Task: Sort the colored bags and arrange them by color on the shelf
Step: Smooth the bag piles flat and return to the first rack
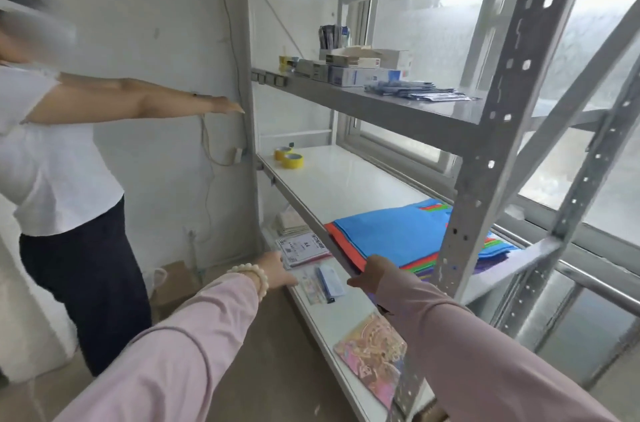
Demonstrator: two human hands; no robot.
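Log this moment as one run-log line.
stage: reaching | right hand: at front edge of bag stack, grip unclear | left hand: open, by lower shelf | bags: unsorted, blue on top

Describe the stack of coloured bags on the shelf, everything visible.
The bag stack lies flat on the white middle shelf, near its right end behind the upright post. The top bag is blue, with a matte, fabric-like surface; orange, green and purple edges fan out beneath it. Handles show at the far end. The right hand reaches to the stack's front edge; whether it grips is unclear. The left hand is apart, lower down.
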